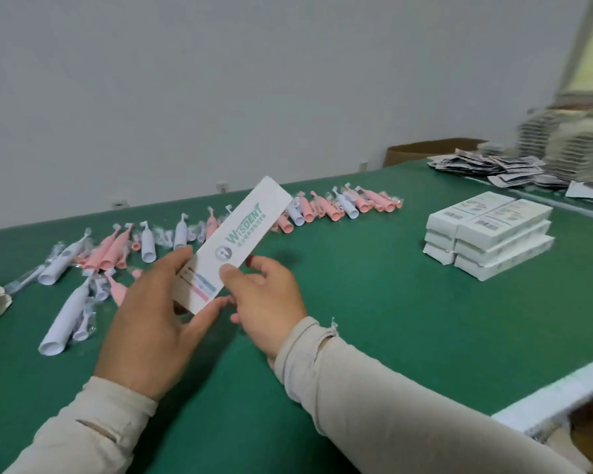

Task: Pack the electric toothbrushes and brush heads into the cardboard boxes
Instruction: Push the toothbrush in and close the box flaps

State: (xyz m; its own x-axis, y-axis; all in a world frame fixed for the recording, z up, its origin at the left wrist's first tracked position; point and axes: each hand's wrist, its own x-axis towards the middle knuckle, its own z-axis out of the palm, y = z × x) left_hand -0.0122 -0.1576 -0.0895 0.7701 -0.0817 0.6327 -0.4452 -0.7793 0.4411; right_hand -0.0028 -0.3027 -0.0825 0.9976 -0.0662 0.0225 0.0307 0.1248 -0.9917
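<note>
Now gripping the white box (234,241) above the green table (356,319), left hand (151,316) and right hand (264,295) both pinching its near end; best kept level toward the stack (486,234).

Both hands, left hand (151,316) and right hand (267,302), hold a white box (233,241).

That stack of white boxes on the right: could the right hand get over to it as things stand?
Probably yes: bare green mat lies between the right hand and the stack of white boxes, though that hand now pinches the box.
</note>
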